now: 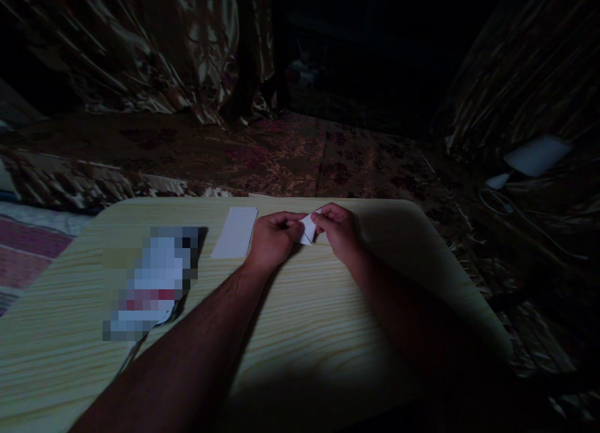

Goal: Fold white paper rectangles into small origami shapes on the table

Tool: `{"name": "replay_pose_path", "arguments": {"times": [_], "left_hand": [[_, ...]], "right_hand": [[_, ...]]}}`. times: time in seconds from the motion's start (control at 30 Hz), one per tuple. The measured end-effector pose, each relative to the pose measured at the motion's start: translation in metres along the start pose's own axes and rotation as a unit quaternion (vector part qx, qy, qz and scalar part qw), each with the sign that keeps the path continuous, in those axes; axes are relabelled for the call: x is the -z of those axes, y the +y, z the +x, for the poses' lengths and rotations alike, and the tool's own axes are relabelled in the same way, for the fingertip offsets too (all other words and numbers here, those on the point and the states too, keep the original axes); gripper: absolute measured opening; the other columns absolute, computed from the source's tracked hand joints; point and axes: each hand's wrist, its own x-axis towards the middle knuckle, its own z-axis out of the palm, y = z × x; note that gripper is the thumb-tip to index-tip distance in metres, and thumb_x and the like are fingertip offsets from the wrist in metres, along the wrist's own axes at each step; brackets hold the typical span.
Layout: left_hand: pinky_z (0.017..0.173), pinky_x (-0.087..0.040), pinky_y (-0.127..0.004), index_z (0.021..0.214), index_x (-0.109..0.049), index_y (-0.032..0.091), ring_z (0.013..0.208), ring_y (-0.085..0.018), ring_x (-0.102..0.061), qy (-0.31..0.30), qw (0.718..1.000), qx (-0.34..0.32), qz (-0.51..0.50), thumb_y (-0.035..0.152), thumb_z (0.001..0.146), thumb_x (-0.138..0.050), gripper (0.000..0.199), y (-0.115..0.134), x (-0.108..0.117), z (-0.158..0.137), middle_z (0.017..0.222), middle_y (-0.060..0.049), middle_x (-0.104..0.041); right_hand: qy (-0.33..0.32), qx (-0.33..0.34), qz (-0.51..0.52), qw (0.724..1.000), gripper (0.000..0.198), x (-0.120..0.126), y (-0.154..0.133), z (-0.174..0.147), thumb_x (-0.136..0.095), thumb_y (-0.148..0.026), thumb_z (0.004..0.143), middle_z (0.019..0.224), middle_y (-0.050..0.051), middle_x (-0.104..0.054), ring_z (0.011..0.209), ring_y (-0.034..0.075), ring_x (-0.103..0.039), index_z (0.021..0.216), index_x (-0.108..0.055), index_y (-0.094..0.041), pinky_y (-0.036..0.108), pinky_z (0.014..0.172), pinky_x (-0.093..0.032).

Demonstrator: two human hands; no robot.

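Note:
Between my two hands is a small piece of folded white paper (308, 230), with a crease or edge running across it. My left hand (274, 239) pinches its left side between thumb and fingers. On the right side, my right hand (338, 228) grips the upper corner with thumb and curled fingers. Both hands are low over the far part of the wooden table (300, 333). Just left of my left hand lies a stack of white paper sheets (235, 232), flat on the tabletop. My fingers hide parts of the folded paper.
A blurred-out, phone-like object (157, 277) lies on the table's left side, a cable (125, 359) running from it. Beyond the far edge are a patterned cloth surface (281, 152) and curtains (201, 45). A white lamp (538, 155) with a cord stands at right. The room is dark.

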Motion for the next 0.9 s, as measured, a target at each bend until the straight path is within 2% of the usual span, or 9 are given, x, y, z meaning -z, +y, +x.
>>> {"name": "replay_pose_path", "arguments": {"times": [0.2,0.33,0.5,0.6,0.7,0.9], "left_hand": [[0.051,-0.038,-0.019,0.096,-0.075,0.013,0.054,-0.009,-0.051,-0.007,1.000,0.001,0.011,0.030,0.069,-0.069,0.032,0.0004,0.0000,0.0003,0.069,-0.003,-0.067],[0.051,-0.039,-0.020,0.095,-0.075,0.014,0.054,-0.009,-0.052,-0.002,1.000,0.002,0.012,0.029,0.070,-0.069,0.031,-0.0002,0.0002,0.0003,0.070,-0.003,-0.068],[0.050,-0.038,-0.020,0.093,-0.076,0.014,0.053,-0.010,-0.052,0.024,0.999,0.017,0.015,0.029,0.066,-0.071,0.031,-0.0013,0.0016,0.0018,0.068,-0.004,-0.068],[0.051,-0.039,-0.021,0.093,-0.076,0.013,0.054,-0.010,-0.053,0.034,0.999,0.019,-0.003,0.030,0.066,-0.071,0.032,-0.0004,0.0018,0.0024,0.070,-0.005,-0.069],[0.051,-0.040,-0.021,0.091,-0.076,0.013,0.055,-0.010,-0.053,0.042,0.999,0.015,-0.019,0.030,0.065,-0.072,0.031,0.0019,0.0015,0.0021,0.069,-0.005,-0.069],[0.051,-0.039,-0.020,0.089,-0.076,0.013,0.054,-0.009,-0.052,0.050,0.999,0.012,-0.012,0.030,0.065,-0.072,0.030,0.0057,-0.0002,0.0007,0.069,-0.005,-0.069]], "right_hand": [[-0.004,0.005,0.009,1.000,0.016,0.0008,-0.0006,0.0008,-0.067,-0.030,0.072,0.052,-0.005,-0.055,0.049,0.009,-0.049,0.068,-0.059,-0.018,0.021,0.050,-0.037],[-0.012,-0.005,0.012,1.000,0.018,0.0042,0.0028,0.0024,-0.063,-0.034,0.076,0.051,-0.005,-0.052,0.049,0.009,-0.049,0.071,-0.061,-0.018,0.021,0.050,-0.037],[0.025,-0.014,0.047,0.998,0.024,0.0062,0.0043,0.0047,-0.056,-0.039,0.081,0.063,-0.001,-0.058,0.051,0.008,-0.050,0.072,-0.060,-0.017,0.022,0.050,-0.039],[-0.001,-0.026,0.011,1.000,0.028,0.0032,-0.0008,0.0023,-0.057,-0.044,0.080,0.060,-0.002,-0.057,0.052,0.009,-0.051,0.073,-0.059,-0.017,0.022,0.051,-0.041],[-0.043,-0.027,-0.029,0.998,0.025,-0.0007,-0.0042,-0.0010,-0.069,-0.039,0.070,0.062,-0.002,-0.060,0.056,0.010,-0.054,0.076,-0.057,-0.018,0.022,0.053,-0.042],[-0.019,-0.017,-0.066,0.998,0.022,-0.0006,0.0028,-0.0004,-0.064,-0.037,0.074,0.054,-0.003,-0.056,0.050,0.010,-0.051,0.069,-0.055,-0.018,0.022,0.050,-0.040]]}}
